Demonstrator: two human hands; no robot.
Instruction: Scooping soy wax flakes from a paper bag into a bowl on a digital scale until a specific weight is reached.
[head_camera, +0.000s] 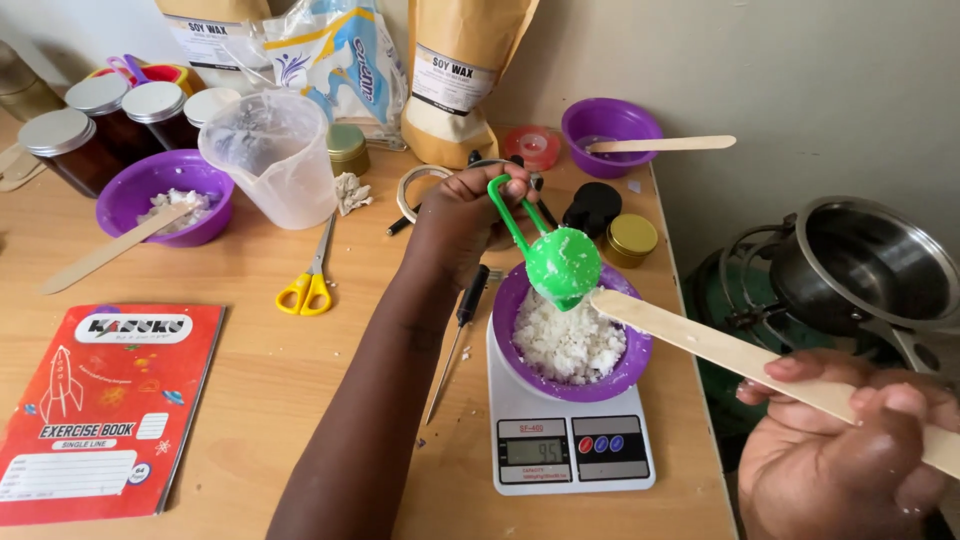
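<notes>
At frame centre we see the left hand (462, 215) gripping a green scoop (562, 265) above the purple bowl (625, 370), while the right hand (850, 455) grips a wooden stick (720, 345) angled up-left, its tip touching the scoop.

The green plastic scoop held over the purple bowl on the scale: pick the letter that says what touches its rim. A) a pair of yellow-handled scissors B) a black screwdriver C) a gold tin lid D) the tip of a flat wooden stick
D: the tip of the flat wooden stick, held in the right hand, meets the rim of the green plastic scoop, which the left hand holds over the purple bowl of white flakes.
</notes>
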